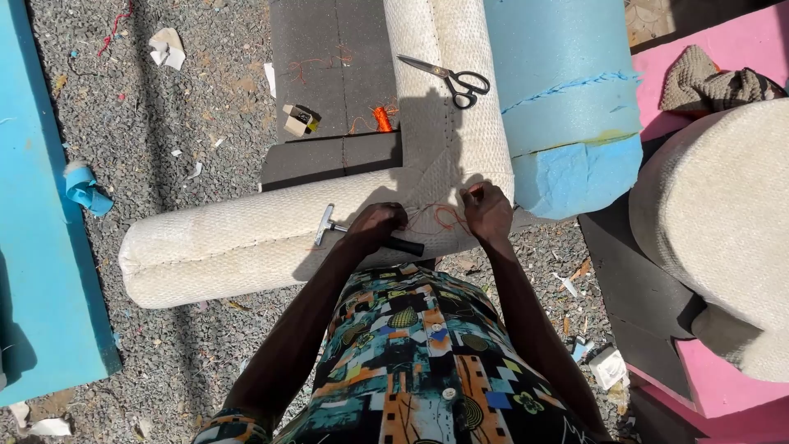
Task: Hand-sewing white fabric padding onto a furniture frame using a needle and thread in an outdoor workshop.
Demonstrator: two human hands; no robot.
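- Right now I see my left hand (376, 224) closed on the corner of the cream cushion (329, 230), where its two padded arms meet; a hammer (362, 236) lies under this hand, metal head sticking out to the left and dark handle to the right, but I cannot tell whether the fingers grip it or only rest on it.
- My right hand (487, 210) sits just beside the left on the same corner, fingers pinched shut on orange thread (440, 215) that loops loosely between the two hands.
- The cushion is L-shaped: one arm runs left across the gravel ground (164, 107), the other runs up and away from me.
- Scissors (448, 76) lie on the far arm of the cushion, blades slightly apart, well away from both hands.
- A spool of orange thread (382, 118) rests on the dark grey board (329, 82) that fills the inside of the L, near a small folded card (300, 119).
- A blue foam roll (567, 90) lies against the cushion's right side.
- Pink foam (723, 49) with a crumpled cloth (715, 82) on it sits at the upper right, beside another cream cushion (723, 222).
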